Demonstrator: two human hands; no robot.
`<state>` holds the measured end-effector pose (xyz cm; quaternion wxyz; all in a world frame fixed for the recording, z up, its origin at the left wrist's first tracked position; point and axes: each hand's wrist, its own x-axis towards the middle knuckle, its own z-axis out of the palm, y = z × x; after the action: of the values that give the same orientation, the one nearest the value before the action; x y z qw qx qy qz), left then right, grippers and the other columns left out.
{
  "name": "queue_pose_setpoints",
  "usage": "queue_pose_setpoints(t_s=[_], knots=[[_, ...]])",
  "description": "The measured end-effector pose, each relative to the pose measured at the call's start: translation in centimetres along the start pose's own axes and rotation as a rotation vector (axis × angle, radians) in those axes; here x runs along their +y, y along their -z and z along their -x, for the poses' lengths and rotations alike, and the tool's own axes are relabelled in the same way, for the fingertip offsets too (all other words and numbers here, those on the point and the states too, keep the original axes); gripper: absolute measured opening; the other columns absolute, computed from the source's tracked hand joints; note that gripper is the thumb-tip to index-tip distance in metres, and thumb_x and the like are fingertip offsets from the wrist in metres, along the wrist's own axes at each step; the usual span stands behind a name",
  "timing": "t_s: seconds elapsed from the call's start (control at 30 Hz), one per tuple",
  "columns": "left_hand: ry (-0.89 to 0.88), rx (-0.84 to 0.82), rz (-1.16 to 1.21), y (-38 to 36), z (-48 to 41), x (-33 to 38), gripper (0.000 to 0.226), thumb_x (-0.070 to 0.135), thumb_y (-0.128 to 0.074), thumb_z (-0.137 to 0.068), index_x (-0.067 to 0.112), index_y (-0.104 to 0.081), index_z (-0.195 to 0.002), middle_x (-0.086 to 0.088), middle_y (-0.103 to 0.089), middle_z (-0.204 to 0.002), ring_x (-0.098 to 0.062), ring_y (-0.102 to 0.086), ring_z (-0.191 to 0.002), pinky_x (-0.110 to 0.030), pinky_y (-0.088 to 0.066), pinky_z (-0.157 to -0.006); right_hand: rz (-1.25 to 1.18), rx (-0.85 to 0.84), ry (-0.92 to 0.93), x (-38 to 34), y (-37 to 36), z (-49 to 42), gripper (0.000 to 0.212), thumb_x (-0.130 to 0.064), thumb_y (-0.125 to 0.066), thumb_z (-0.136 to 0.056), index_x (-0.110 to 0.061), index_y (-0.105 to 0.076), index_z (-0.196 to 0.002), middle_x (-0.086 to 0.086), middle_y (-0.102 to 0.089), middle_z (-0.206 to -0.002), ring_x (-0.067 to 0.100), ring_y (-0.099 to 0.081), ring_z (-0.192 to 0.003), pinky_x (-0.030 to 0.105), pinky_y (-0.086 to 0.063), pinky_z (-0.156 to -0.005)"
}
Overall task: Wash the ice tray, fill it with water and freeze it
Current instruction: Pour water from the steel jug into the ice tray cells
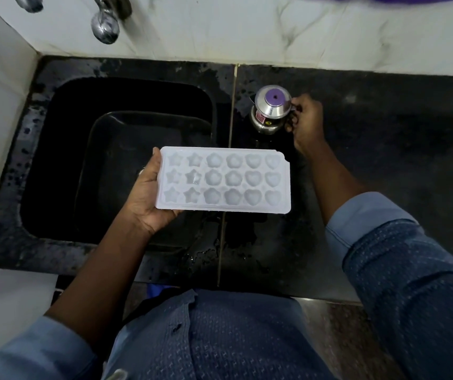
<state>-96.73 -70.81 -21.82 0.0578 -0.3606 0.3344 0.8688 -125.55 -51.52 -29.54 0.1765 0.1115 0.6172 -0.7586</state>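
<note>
Ice tray (pixel 224 179): translucent white plastic, moulded stars, flowers and hearts; held level over the sink (pixel 55 160) edge, left hand (pixel 148 193) fingers and thumb clasping its short end. Cavities look unfilled; filling and freezing seemingly remain, washing unconfirmed. Steel pot (pixel 270 109): polished, bulbous, purple-capped, on wet black stone counter (pixel 384 160); right hand (pixel 306 119) fingers curled round its handle

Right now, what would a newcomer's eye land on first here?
The white ice tray, held in the left hand over the right edge of the black sink. Next, the steel jug with a purple lid on the dark counter, its handle gripped by the right hand.
</note>
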Motion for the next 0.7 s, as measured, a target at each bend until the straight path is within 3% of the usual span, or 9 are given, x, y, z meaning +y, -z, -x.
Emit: queue_pose_setpoints(t_s=[0.17, 0.3, 0.5, 0.6, 0.7], knots=[[0.006, 0.008, -0.008, -0.4, -0.3, 0.2, 0.077, 0.072, -0.039, -0.103, 0.016, -0.055, -0.152, -0.015, -0.061, -0.15, -0.038, -0.059, -0.137, -0.062, -0.051, -0.108, 0.105, -0.035, 0.006, 0.0, 0.2, -0.4, 0.021, -0.024, -0.058, -0.075, -0.016, -0.048, -0.057, 0.003, -0.037, -0.053, 0.019, -0.028, -0.044, 0.03, -0.018, -0.043], [0.02, 0.013, -0.021, -0.8, -0.6, 0.2, 0.077, 0.073, -0.038, -0.103, 0.015, -0.058, -0.15, -0.015, -0.062, -0.149, -0.038, -0.06, -0.137, -0.062, -0.045, -0.114, 0.12, -0.079, 0.04, -0.1, 0.9, 0.0, 0.024, -0.022, -0.058, -0.08, -0.016, -0.051, -0.058, 0.001, -0.041, -0.051, 0.016, -0.029, -0.041, 0.026, -0.021, -0.041], [0.023, -0.012, -0.056, -1.1, -0.3, 0.3, 0.077, 0.073, -0.035, -0.104, 0.015, -0.056, -0.15, -0.014, -0.063, -0.148, -0.036, -0.061, -0.135, -0.058, -0.054, -0.106, 0.154, 0.052, 0.136, -0.8, 2.1, 2.9, 0.012, -0.018, -0.061, -0.091, -0.019, -0.051, -0.084, 0.0, -0.057, -0.067, 0.013, -0.043, -0.045, 0.022, -0.03, -0.04], [0.022, -0.022, -0.051, -1.0, 0.1, 0.5, 0.077, 0.072, -0.035, -0.104, 0.014, -0.056, -0.151, -0.015, -0.063, -0.148, -0.037, -0.062, -0.135, -0.058, -0.056, -0.104, 0.103, 0.085, 0.113, -1.4, 2.9, 7.5, 0.008, -0.017, -0.059, -0.087, -0.019, -0.051, -0.086, 0.001, -0.058, -0.075, 0.014, -0.048, -0.05, 0.024, -0.037, -0.045], [0.014, -0.029, -0.051, -0.6, 0.7, 0.7, 0.079, 0.073, -0.036, -0.103, 0.014, -0.054, -0.152, -0.016, -0.061, -0.149, -0.039, -0.06, -0.136, -0.06, -0.054, -0.105, 0.08, -0.02, -0.015, -1.2, 3.5, 13.1, 0.014, -0.023, -0.056, -0.102, -0.015, -0.06, -0.091, 0.004, -0.069, -0.078, 0.017, -0.062, -0.062, 0.028, -0.046, -0.058]])
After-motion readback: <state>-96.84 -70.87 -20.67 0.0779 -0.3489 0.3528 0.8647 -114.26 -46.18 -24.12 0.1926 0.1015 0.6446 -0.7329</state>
